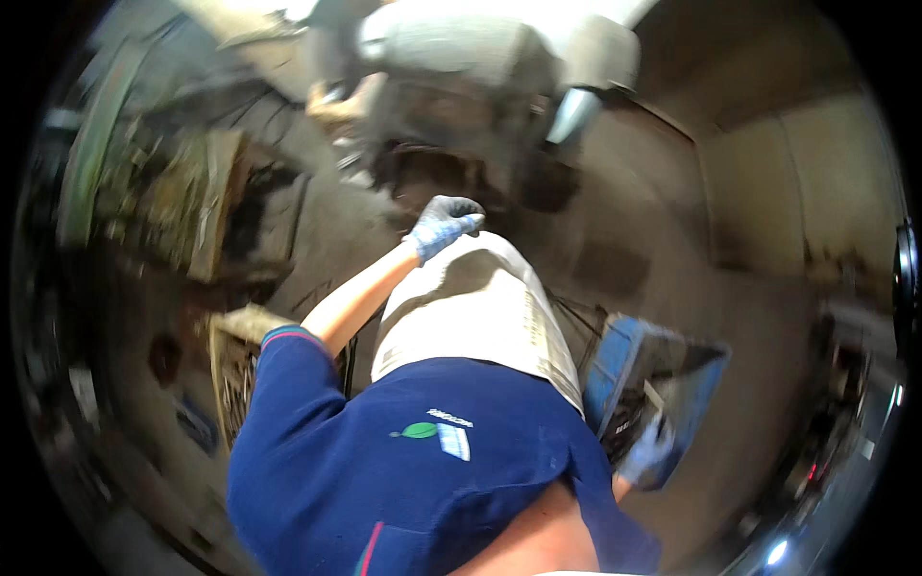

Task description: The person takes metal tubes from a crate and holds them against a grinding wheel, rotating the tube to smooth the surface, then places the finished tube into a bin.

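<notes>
My left hand (447,227), in a blue and grey-black work glove, is over my knee with its fingers curled closed. Whatever lies inside that grip, if anything, is hidden. Low at my right side, my right hand (649,453), in a similar bluish glove, reaches into a blue bin (615,357). A small pale flat piece (654,396) sticks out from its fingertips, which look closed on it, though motion blurs them. Dark thin parts (624,420) lie in the bin beside that hand.
A large grey machine (461,53) stands ahead of my knees, with a pale blue tapered part (572,115) at its right. To the left are a wooden crate (219,206) and a wooden box (223,370) holding thin pieces. A pale panel (768,182) stands at the far right.
</notes>
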